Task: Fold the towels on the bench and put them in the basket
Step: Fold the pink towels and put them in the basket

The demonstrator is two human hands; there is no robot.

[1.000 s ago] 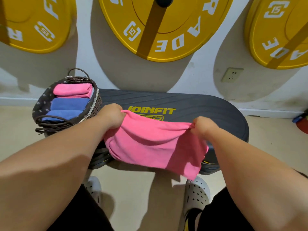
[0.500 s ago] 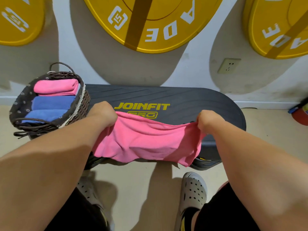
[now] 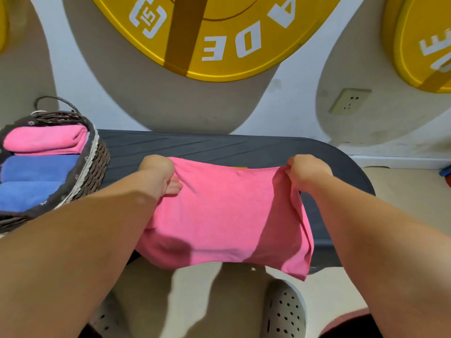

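Since a moment ago, both hands have lifted the pink towel (image 3: 227, 215) higher, covering the counter's (image 3: 219, 147) yellow lettering. At the counter's left end the basket (image 3: 94, 157) holds a folded pink towel (image 3: 46, 139) and blue ones (image 3: 34, 181). Left hand (image 3: 156, 172) and right hand (image 3: 307, 170) each pinch a top corner; the cloth hangs over the near edge, hiding part of a shoe (image 3: 285, 313).
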